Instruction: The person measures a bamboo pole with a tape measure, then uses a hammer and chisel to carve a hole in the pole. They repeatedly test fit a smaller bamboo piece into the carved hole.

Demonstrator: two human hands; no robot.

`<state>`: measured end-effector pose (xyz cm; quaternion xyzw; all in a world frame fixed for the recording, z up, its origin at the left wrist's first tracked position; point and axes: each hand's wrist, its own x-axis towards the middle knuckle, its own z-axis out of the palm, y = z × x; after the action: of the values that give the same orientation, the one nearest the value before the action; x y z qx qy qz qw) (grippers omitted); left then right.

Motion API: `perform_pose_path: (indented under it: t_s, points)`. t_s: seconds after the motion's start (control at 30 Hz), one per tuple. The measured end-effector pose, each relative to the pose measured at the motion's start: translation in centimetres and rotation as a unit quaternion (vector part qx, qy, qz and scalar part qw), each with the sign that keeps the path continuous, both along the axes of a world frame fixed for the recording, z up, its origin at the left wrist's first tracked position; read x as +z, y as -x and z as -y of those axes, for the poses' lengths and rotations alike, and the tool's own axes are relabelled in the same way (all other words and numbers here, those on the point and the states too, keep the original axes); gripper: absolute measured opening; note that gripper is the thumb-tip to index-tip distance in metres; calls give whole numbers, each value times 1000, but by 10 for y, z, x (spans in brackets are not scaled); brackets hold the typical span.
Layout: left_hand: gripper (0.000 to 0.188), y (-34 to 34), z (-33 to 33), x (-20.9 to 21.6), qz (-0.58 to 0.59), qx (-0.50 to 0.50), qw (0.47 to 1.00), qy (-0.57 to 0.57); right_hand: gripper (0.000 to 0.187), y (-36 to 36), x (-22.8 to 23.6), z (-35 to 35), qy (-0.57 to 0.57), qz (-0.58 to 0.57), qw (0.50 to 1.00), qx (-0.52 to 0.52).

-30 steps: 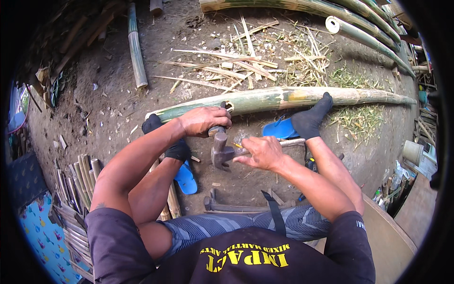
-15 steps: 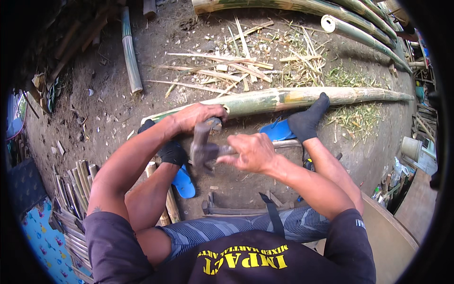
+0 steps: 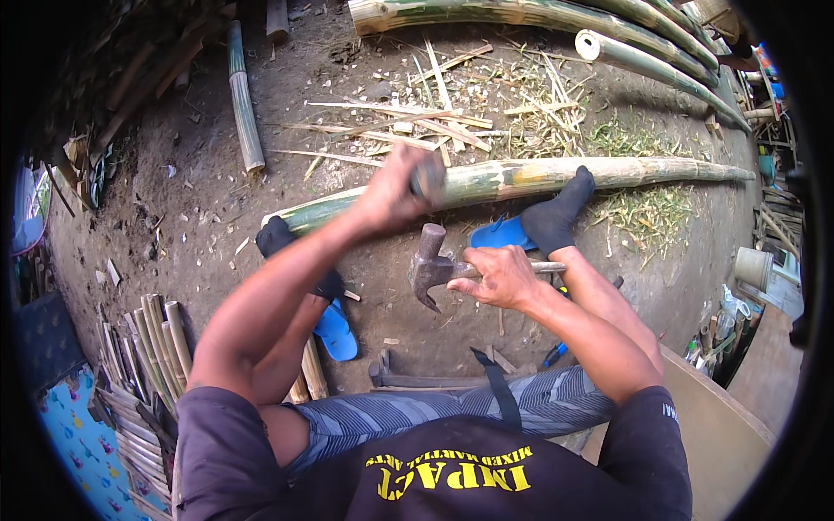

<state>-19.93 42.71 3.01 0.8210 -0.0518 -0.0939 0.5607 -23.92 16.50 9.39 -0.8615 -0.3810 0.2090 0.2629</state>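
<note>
My right hand (image 3: 502, 276) is closed round the wooden handle of a claw hammer (image 3: 430, 265), whose rusty head points left, above the ground between my legs. My left hand (image 3: 401, 193), smeared by motion, grips a dark, round-ended thing (image 3: 426, 179) whose kind I cannot make out. It is over a long green bamboo pole (image 3: 495, 181) that lies across the ground in front of me. My right foot in a black sock (image 3: 566, 213) rests against the pole, and my other foot (image 3: 275, 235) is near its left end.
Split bamboo strips (image 3: 426, 126) and shavings litter the soil beyond the pole. Thick bamboo poles (image 3: 521, 12) lie at the far right, a shorter piece (image 3: 244, 117) at the far left. Blue slippers (image 3: 336, 332) are by my feet; cut bamboo pieces (image 3: 165, 339) stand at my left.
My left hand has lifted and moved right and away from me, with the dark thing in it. The hammer has moved to the right and up, its head now apart from my left hand.
</note>
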Motion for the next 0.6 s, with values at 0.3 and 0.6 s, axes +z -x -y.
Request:
perform_pose_path:
  t_s: [0.3,0.6]
  points:
    - [47,0,-48,17,119,-233,962,-80,62,17,2,-3,27,-29,999,-3]
    - [40,49,-22,-25,195,-404,873,-192,60,22,2,-1,60,-37,997,22]
